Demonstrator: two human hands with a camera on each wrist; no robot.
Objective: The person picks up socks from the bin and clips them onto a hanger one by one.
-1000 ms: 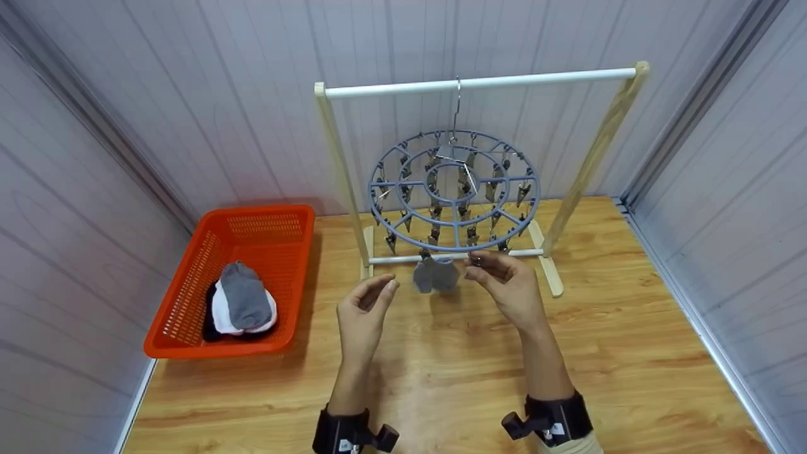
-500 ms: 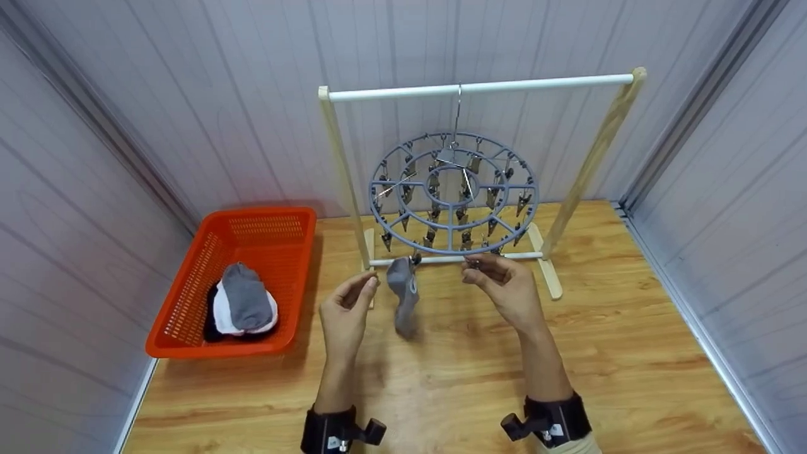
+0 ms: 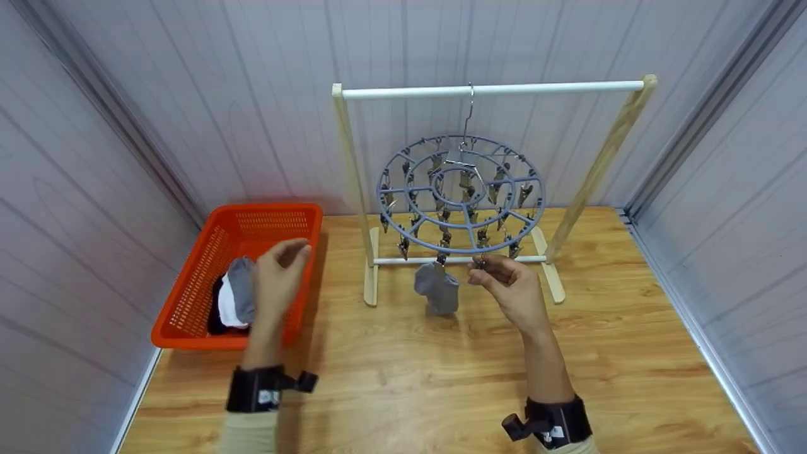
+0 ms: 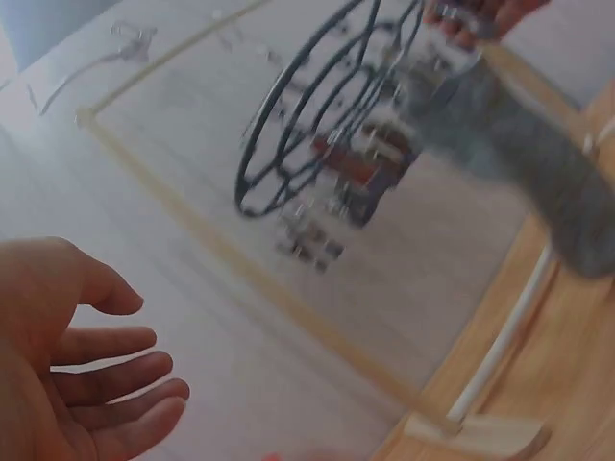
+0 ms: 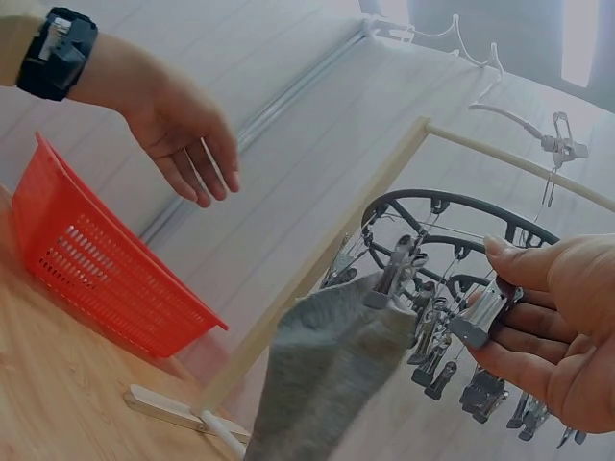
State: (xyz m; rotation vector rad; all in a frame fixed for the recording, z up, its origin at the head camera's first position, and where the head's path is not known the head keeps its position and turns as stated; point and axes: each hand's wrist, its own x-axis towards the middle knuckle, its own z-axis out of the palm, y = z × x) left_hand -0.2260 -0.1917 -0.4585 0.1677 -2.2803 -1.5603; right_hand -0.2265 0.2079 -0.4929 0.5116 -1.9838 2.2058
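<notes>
A round blue-grey clip hanger (image 3: 473, 243) hangs from the rack, with metal clips dangling all round it. At its near edge a grey sock (image 3: 443, 293) hangs from one clip. Just right of that sock, my right hand (image 3: 514, 293) pinches another metal clip (image 5: 483, 312) between thumb and fingers. My left hand (image 3: 280, 277) holds nothing, its fingers loosely bent, and overlaps the right side of the orange basket (image 3: 170, 331) in the head view. Inside the basket lie a grey sock (image 3: 241, 287), a white one (image 3: 228, 306) and something black (image 3: 216, 315), partly hidden by the left hand.
A rack with wooden legs (image 3: 592, 176) and a white top bar (image 3: 410, 93) stands at the back, its lower white bar (image 3: 403, 260) close above the wooden floor (image 3: 403, 378). Pale panel walls (image 3: 277, 50) close in the back and both sides.
My left hand has moved left from beside the hanging sock to over the basket's edge. The hanging sock has swung and turned. My right hand stays on its clip.
</notes>
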